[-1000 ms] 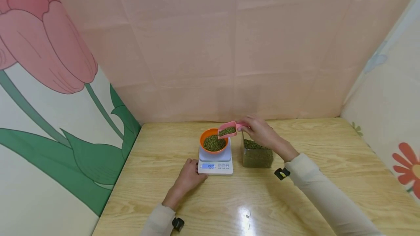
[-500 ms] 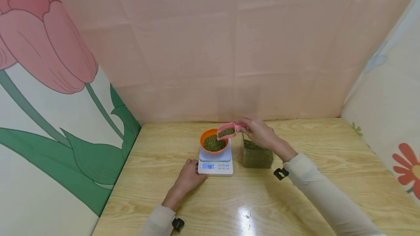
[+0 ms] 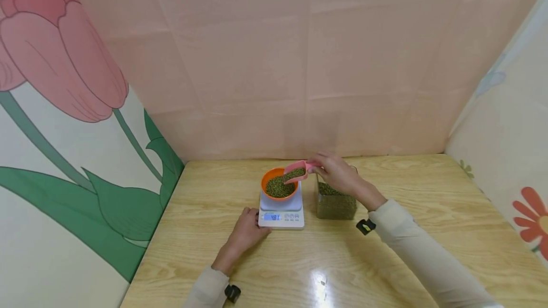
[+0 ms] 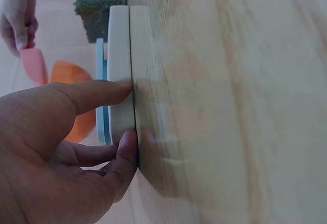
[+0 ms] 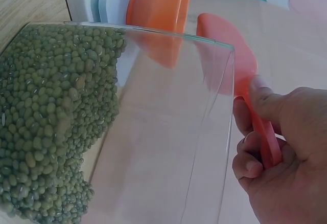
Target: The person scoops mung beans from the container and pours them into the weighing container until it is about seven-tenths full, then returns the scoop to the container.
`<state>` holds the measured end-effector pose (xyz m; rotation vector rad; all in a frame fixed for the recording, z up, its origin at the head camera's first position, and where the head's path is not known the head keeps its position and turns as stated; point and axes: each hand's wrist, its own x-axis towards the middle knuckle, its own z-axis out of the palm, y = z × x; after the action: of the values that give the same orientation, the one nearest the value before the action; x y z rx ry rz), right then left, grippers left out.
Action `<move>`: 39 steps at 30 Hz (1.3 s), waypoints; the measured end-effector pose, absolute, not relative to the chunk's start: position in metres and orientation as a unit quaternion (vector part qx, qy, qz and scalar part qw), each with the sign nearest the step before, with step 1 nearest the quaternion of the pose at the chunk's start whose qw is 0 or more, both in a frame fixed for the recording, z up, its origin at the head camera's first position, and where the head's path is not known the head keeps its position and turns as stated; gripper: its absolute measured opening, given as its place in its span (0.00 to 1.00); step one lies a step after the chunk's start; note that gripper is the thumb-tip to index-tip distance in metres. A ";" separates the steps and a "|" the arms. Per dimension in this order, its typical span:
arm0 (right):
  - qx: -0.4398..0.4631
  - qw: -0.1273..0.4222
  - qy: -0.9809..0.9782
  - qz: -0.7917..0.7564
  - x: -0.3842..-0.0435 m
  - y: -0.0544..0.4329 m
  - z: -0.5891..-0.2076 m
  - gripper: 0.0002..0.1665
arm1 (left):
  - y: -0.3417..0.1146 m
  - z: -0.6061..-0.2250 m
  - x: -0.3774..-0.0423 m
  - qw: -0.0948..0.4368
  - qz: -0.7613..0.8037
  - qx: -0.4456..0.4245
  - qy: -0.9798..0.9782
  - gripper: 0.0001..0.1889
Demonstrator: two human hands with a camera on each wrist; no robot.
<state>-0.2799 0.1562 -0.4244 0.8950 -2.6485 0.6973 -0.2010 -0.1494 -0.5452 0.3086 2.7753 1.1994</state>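
My right hand (image 3: 336, 171) grips the handle of a pink scoop (image 5: 225, 50), its mouth tipped down over the right side of an orange bowl (image 3: 263, 185). Green mung beans (image 3: 295, 173) lie in the scoop, reaching its lip, and more fill the bowl's bottom. The bowl stands on a white kitchen scale (image 3: 281, 224) with a lit digital display. At the scale's front left corner, my left hand (image 3: 247, 229) holds on, thumb against the front edge and curled fingers at the side (image 4: 120, 116). Below my right hand is a clear container (image 5: 204, 132) partly filled with mung beans.
The wooden table (image 3: 406, 251) ends at a pink sheet-covered wall (image 3: 239, 84) behind the scale. Painted flower walls (image 3: 64, 156) stand to both sides. The container sits just right of the scale, with a narrow gap between.
The scoop has tipped a little lower towards the bowl, and the beans in it have slid to its lip. The scale's reading has risen slightly. The left hand has stayed put.
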 end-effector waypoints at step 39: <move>0.321 0.135 -0.912 0.215 -0.274 0.150 -0.415 0.15 | -0.152 -0.545 -0.201 0.057 0.394 0.102 0.912 0.24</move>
<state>-0.2742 0.1502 -0.4148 0.9314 -2.6434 0.6230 -0.2014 -0.1516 -0.5452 0.3086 2.7640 1.1958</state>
